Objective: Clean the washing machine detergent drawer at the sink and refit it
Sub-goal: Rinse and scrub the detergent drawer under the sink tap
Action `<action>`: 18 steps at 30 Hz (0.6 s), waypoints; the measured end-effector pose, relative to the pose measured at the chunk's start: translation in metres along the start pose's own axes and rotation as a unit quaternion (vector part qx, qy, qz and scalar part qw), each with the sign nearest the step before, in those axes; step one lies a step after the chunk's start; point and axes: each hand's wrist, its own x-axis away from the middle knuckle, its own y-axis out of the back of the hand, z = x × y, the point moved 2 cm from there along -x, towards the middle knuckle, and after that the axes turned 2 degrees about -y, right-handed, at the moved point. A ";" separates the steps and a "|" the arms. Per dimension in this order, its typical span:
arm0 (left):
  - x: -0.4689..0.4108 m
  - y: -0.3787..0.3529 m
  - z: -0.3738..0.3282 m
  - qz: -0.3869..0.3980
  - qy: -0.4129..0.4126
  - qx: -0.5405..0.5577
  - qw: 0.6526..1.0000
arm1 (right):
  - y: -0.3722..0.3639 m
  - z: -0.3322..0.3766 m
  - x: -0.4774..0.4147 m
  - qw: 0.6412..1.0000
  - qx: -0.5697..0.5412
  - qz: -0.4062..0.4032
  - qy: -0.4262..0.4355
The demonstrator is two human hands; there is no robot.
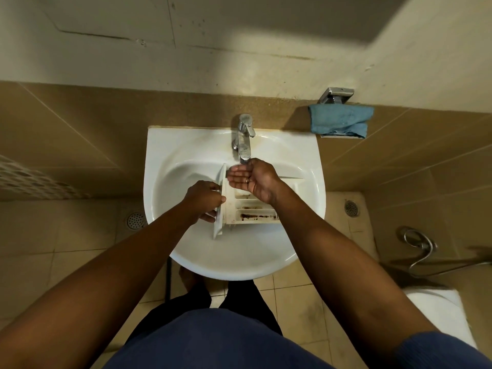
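Note:
A white detergent drawer (250,213) lies in the white sink (239,257), its front panel to the left and dark brown grime in its near compartments. My left hand (203,205) grips that front panel. My right hand (251,179) is cupped palm up, fingers together, right under the spout of the chrome tap (243,139) and just above the drawer's far compartments. It holds nothing solid. I cannot tell whether water is running.
A blue cloth (340,122) hangs on a chrome wall holder at the back right. Floor drains (135,221) sit on either side of the sink. A chrome hose (418,243) and a white toilet (436,312) are at the right.

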 end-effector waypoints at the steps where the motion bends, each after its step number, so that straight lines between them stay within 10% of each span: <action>1: 0.000 0.000 0.000 0.000 -0.002 -0.002 1.000 | 0.004 0.000 0.001 1.000 0.005 0.012 -0.006; 13: 0.000 0.001 0.002 -0.003 0.000 0.003 1.000 | 0.009 -0.011 0.008 0.998 -0.060 0.004 0.023; 18: 0.000 0.002 0.002 -0.004 0.003 0.010 1.000 | 0.003 -0.024 0.022 0.996 0.086 0.007 0.022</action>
